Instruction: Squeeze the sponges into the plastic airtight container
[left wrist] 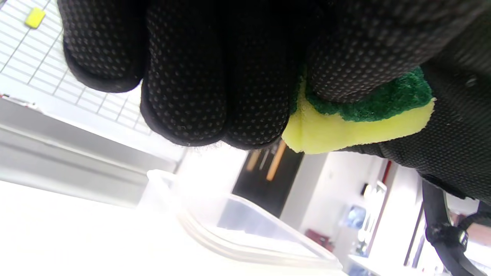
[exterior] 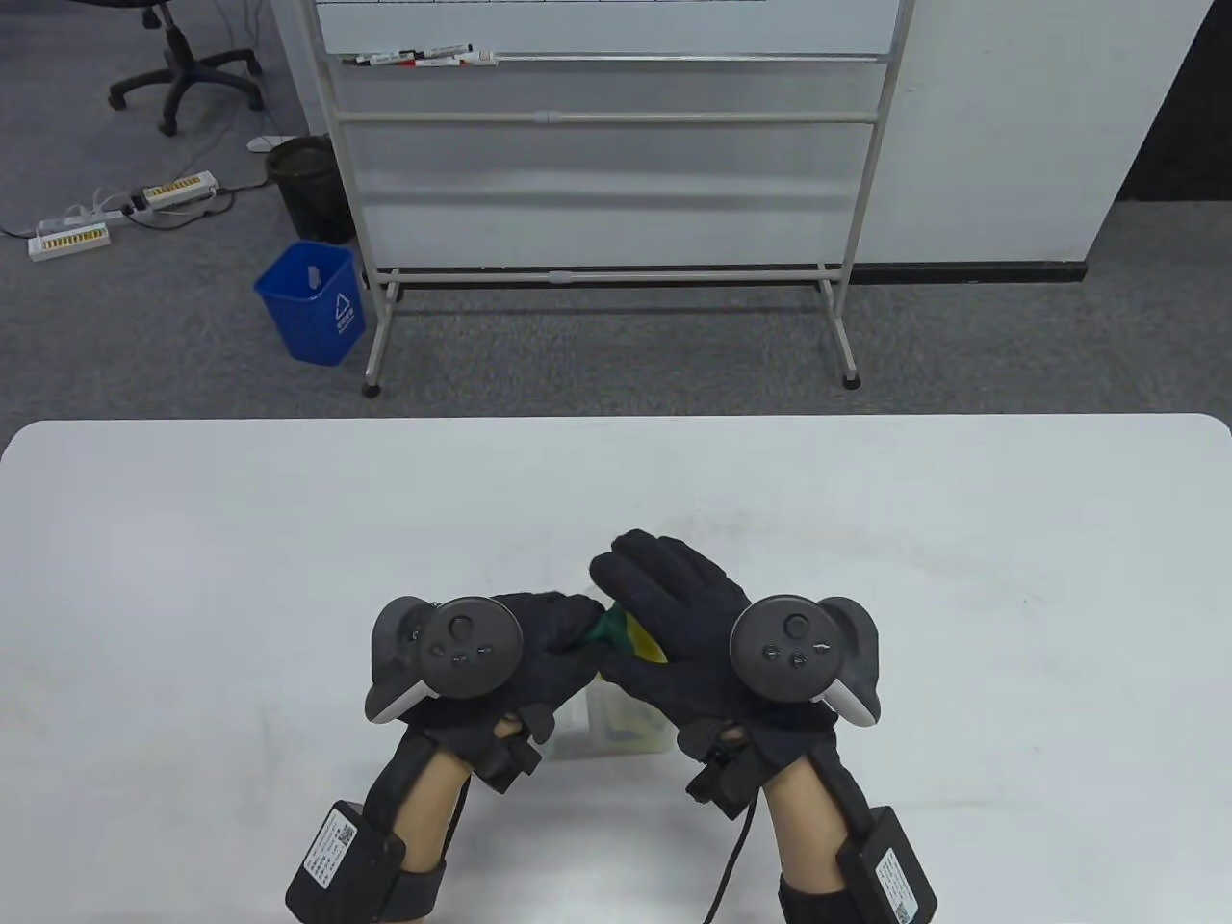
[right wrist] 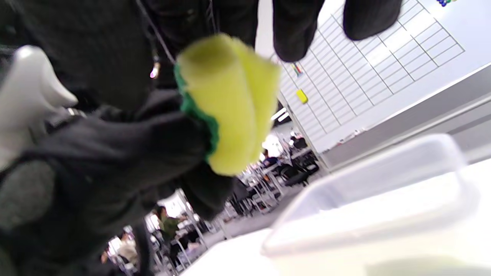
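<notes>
A yellow sponge with a green scouring side (exterior: 630, 637) is folded and squeezed between both gloved hands, just above a clear plastic container (exterior: 630, 736) on the table. My left hand (exterior: 563, 630) grips the sponge with curled fingers, as the left wrist view (left wrist: 345, 130) shows. My right hand (exterior: 654, 587) lies over the sponge with its fingers stretched out, the palm against it. In the right wrist view the folded sponge (right wrist: 230, 107) hangs over the open container (right wrist: 364, 214). Something yellowish shows through the container's wall; I cannot tell what it is.
The white table (exterior: 962, 577) extends to both sides of the hands. Beyond its far edge are a whiteboard stand (exterior: 606, 274) and a blue bin (exterior: 313, 303) on the floor.
</notes>
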A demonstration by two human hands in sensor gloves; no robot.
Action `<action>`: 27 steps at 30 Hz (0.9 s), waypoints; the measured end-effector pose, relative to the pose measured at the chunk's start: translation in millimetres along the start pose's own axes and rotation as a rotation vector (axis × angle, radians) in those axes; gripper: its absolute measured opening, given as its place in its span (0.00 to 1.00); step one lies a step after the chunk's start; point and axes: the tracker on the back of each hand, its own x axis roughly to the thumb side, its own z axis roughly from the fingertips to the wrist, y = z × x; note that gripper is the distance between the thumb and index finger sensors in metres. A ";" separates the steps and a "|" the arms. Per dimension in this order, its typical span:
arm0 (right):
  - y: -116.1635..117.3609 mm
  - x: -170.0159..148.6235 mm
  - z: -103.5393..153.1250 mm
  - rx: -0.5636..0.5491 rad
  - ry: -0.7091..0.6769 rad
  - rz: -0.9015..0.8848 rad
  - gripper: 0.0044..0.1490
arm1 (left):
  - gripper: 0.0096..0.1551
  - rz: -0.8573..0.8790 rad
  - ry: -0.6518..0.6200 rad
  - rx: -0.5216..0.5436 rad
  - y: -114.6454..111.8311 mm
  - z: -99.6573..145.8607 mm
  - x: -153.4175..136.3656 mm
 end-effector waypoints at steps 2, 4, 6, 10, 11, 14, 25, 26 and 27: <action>0.9 -0.2 -0.4 -0.004 0.018 0.055 0.42 | 0.26 -0.012 0.009 0.000 0.4 0.1 -0.3; 1.6 1.5 -0.8 -0.041 0.028 0.133 0.38 | 0.25 -0.034 0.004 -0.002 0.9 0.2 -1.2; 3.3 2.9 -1.4 -0.078 0.029 0.176 0.36 | 0.25 -0.028 0.007 -0.005 -1.8 -0.4 -1.5; 6.4 1.9 -1.7 -0.184 0.049 0.264 0.32 | 0.32 -0.079 0.021 -0.004 -10.1 -0.8 -4.4; 7.6 -1.5 -1.5 -0.198 0.067 0.277 0.32 | 0.37 -0.061 0.036 -0.058 -14.0 -1.6 -8.3; 10.6 -8.9 -2.4 -0.175 0.102 0.253 0.31 | 0.52 0.031 0.062 -0.226 -26.9 -3.5 -20.1; 22.7 -25.2 -7.4 -0.121 0.191 0.271 0.30 | 0.58 0.106 0.060 -0.320 -52.0 -7.5 -38.4; 23.3 -25.0 -7.5 -0.121 0.195 0.281 0.31 | 0.58 0.108 0.061 -0.317 -52.3 -7.4 -38.7; 24.6 -25.1 -8.3 -0.102 0.199 0.298 0.32 | 0.58 0.114 0.055 -0.322 -54.5 -7.7 -39.9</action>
